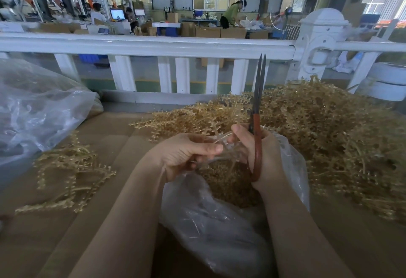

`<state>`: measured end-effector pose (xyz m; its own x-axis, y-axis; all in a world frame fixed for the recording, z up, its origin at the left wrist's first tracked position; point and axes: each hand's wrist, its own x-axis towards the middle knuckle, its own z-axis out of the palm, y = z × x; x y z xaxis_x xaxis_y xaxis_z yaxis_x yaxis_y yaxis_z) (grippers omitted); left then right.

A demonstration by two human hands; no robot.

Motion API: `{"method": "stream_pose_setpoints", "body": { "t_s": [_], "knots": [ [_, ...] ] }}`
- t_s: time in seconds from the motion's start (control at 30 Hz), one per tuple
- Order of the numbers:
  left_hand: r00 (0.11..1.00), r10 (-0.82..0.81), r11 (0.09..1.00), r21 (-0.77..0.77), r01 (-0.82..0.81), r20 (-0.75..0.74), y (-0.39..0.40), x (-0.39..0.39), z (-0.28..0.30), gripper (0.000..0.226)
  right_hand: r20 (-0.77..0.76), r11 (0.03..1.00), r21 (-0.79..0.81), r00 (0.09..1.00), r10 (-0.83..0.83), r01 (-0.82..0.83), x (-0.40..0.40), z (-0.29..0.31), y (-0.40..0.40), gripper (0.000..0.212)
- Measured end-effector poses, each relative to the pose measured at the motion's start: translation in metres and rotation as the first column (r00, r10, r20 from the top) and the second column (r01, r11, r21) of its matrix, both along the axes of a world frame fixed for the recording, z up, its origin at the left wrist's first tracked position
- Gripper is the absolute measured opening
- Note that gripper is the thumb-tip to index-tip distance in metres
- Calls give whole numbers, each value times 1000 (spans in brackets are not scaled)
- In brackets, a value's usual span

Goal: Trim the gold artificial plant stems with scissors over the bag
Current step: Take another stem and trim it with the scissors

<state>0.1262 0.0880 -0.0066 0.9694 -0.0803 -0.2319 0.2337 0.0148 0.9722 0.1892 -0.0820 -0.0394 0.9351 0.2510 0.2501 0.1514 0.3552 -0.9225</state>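
My right hand (267, 157) grips red-handled scissors (257, 110), blades nearly closed and pointing straight up. My left hand (186, 154) pinches the rim of a clear plastic bag (211, 222) just left of the scissors, and my right fingers also touch that rim. Inside the bag lie gold trimmings (226, 181). A large heap of gold artificial plant stems (318, 128) fills the right side of the brown cardboard surface (105, 137). A smaller bunch of gold stems (70, 174) lies to the left.
A big crumpled clear plastic bag (33, 110) sits at far left. A white railing (153, 47) runs across just behind the work surface, with a white post (318, 42) at right. People work among cartons in the hall behind.
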Motion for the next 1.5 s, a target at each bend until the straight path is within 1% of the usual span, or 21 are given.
{"method": "stream_pose_setpoints", "body": {
  "t_s": [0.07,0.13,0.17,0.23,0.3,0.33,0.4,0.47,0.57,0.67,0.77,0.83,0.9,0.97,1.0,1.17,1.23,1.37,1.5],
  "knots": [
    [1000,-14,1000,25,13,14,-4,0,1,21,21,1000,-13,1000,-2,2,-1,0,1,16],
    [999,10,999,34,-11,41,-5,1,1,16,31,1000,-21,999,-5,5,-1,0,2,15],
    [998,28,999,15,-29,54,-5,2,1,14,29,1000,-23,1000,-7,8,-1,-1,2,17],
    [994,61,997,-49,-57,85,-3,1,1,7,24,999,-32,999,-22,23,-1,0,2,28],
    [986,118,989,-100,-106,121,0,2,2,9,30,998,-59,999,-31,32,-3,2,3,39],
    [978,157,982,-131,-139,139,2,2,3,12,33,996,-75,999,-43,45,-3,2,3,39],
    [955,236,959,-202,-198,183,5,3,4,9,53,990,-111,995,-86,92,-4,3,3,37],
    [926,306,941,-218,-259,222,7,4,6,7,118,978,-161,986,-114,133,-6,3,2,41],
    [886,387,915,-228,-333,257,11,4,5,13,253,950,-262,962,-100,168,-6,0,3,46],
    [860,431,890,-286,-355,274,14,4,7,6,315,882,-422,946,-75,211,-7,-2,5,46],
    [840,425,897,-280,-342,337,19,3,7,3,369,800,-537,927,-62,267,-8,-3,5,44],
    [831,409,907,-269,-324,378,21,2,7,3,454,731,-588,889,-56,346,-8,-3,5,46],
    [821,393,918,-232,-322,415,21,1,7,2,527,658,-627,849,-35,416,-8,-4,6,42],
    [814,385,923,-206,-326,435,20,0,8,2,544,599,-665,839,-21,447,-8,-5,7,45],
    [815,383,923,-205,-325,434,20,0,8,2,544,585,-673,839,-22,452,-8,-6,8,48],
    [836,343,939,-180,-293,428,20,-3,9,7,600,556,-651,799,-42,517,-10,-4,6,53],
    [843,328,945,-162,-285,427,20,-4,10,7,617,548,-645,786,-38,533,-12,-4,6,52],
    [837,305,952,-126,-279,455,19,-4,10,9,641,564,-621,767,-35,545,-12,-3,6,49],
    [827,323,946,-146,-288,460,19,-5,11,6,645,568,-616,764,-32,545,-12,-2,6,55]
  ]
}}
